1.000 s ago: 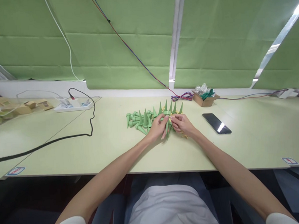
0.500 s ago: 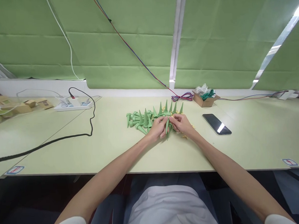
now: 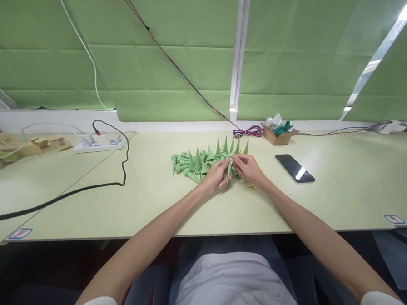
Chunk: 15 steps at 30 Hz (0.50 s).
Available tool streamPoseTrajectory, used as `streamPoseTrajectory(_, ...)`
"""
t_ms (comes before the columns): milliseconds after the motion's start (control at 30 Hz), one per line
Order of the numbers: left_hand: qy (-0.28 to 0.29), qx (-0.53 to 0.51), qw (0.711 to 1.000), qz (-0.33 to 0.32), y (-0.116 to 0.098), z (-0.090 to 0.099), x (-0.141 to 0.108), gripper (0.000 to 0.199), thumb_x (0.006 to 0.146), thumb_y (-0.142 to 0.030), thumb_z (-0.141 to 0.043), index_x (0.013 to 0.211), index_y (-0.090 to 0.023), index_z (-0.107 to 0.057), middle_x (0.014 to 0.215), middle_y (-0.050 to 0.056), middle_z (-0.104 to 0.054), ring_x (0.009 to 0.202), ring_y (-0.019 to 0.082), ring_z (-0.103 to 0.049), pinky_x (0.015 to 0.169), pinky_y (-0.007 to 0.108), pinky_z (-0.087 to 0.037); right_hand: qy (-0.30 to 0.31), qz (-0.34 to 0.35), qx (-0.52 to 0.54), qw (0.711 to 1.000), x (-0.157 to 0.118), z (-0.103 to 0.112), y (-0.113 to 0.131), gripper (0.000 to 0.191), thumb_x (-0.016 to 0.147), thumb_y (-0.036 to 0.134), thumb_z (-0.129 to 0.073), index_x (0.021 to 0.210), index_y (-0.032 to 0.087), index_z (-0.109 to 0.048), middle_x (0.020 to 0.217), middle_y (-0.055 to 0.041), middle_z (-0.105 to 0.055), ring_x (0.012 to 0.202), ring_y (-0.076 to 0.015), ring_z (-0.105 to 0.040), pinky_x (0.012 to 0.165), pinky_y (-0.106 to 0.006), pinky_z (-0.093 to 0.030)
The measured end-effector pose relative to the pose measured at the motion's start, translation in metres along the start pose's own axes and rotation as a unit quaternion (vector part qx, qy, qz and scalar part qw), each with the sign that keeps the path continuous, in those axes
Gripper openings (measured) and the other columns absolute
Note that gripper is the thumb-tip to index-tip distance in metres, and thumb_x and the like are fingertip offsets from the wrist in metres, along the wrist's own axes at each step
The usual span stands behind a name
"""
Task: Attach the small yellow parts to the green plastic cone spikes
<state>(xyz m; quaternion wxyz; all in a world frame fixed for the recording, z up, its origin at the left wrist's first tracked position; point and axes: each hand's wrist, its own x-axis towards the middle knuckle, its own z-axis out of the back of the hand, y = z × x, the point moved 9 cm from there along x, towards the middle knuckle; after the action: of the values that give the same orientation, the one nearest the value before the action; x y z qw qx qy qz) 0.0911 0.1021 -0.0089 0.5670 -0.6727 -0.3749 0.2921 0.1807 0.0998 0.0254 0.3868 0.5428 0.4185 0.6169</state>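
Mid-frame, the left hand (image 3: 218, 174) is clamping a green plastic spike (image 3: 229, 171), probably light, stiff, best held near its wide end; the right hand's (image 3: 249, 167) hold is looking unclear.

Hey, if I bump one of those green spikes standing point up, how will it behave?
The upright green spike looks stiff, given its crisp cone. Its wider base should resist light nudges, but a harder push may tip its tall shape.
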Motion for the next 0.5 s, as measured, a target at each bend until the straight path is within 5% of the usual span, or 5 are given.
streamPoseTrajectory(500,0.051,-0.025,0.998,-0.023,0.0052,-0.0069,-0.0035,0.049,0.085,-0.063,-0.062,0.092,-0.015,-0.056,0.052,-0.006,-0.054,0.025,0.002,-0.024,0.027,0.016,-0.019,0.006,-0.018,0.057,0.998,-0.0027,-0.0018,0.0011,0.054,0.072,0.063,-0.075,0.056,0.019,-0.047,0.040,0.0082,-0.036,0.033,-0.0041,-0.027,0.033,-0.023,-0.017)
